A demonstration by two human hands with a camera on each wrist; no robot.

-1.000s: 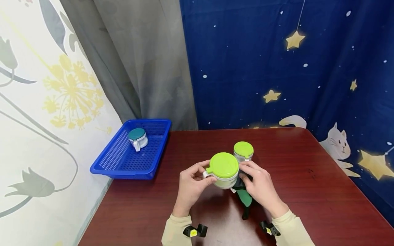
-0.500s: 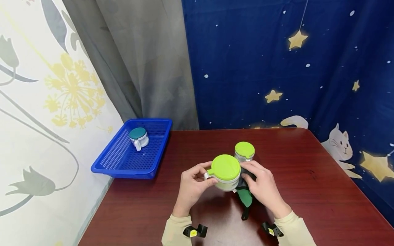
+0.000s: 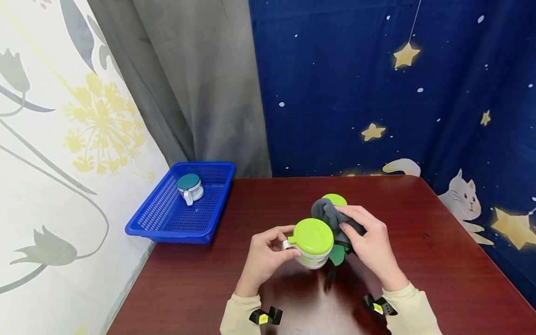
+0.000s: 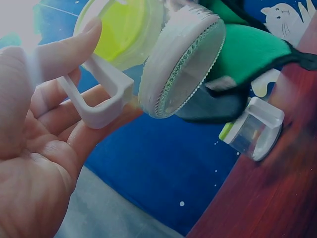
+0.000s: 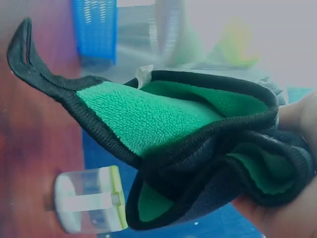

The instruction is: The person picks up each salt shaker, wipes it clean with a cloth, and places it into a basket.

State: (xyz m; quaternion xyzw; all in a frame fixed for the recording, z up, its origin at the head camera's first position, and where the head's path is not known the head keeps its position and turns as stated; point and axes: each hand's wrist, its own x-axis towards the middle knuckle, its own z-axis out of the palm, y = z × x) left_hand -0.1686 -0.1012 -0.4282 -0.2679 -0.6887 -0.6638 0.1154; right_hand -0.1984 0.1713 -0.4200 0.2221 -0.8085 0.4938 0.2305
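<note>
My left hand (image 3: 261, 258) holds a clear jar with a lime-green lid (image 3: 313, 236) above the table. In the left wrist view, its white handle (image 4: 104, 111) sits between thumb and fingers and its ridged base faces the camera. A bunched cloth (image 3: 328, 215), dark grey on one side and green on the other, is gripped by my right hand (image 3: 370, 239) just right of the jar. A black loop (image 5: 25, 54) trails from the cloth in the right wrist view. A second green-lidded jar (image 5: 89, 198) stands on the table behind, partly hidden by the cloth in the head view.
A blue plastic basket (image 3: 138, 228) stands at the table's far left. Inside it is a jar with a teal lid (image 3: 189, 182) and white handle. Curtains hang behind the dark red table (image 3: 418, 270), and a flower-patterned wall covering (image 3: 46, 186) is on the left.
My right hand has raised the cloth and shifted slightly right, so the cloth now covers part of the second jar. The held jar has moved a little right and down.
</note>
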